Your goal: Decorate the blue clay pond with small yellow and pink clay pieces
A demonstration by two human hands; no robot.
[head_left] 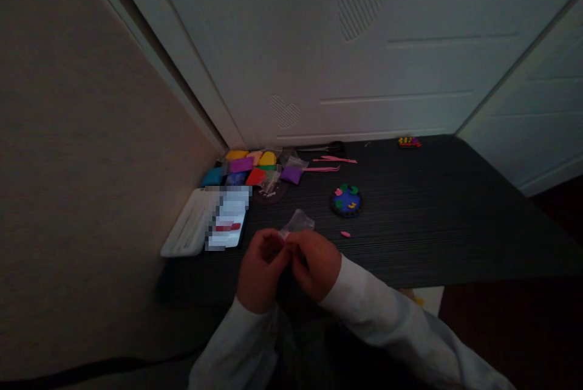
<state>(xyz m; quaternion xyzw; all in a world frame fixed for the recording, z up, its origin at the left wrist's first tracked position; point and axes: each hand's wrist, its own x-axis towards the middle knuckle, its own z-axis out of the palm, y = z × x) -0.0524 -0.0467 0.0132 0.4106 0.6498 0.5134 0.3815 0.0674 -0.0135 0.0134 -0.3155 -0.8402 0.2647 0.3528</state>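
Observation:
Close together at the table's near edge, my left hand [259, 270] and my right hand [317, 261] pinch a small clear plastic bag [300, 220]. A bit of pink shows between the fingertips; its exact form is hidden. Right of the hands lies a small pink piece of clay [345, 234]. Beyond it sits a round clay pond [348, 201] with a dark rim, a blue middle, green leaf shapes, a pink flower and yellow bits.
Bagged coloured clay [241, 164] is heaped at the back left. Pink tools [323, 169] lie beside it. A white case [189, 226] and a lit phone [228, 220] rest on the left. A small colourful clay model [409, 143] stands far right, near the white panel [364, 74].

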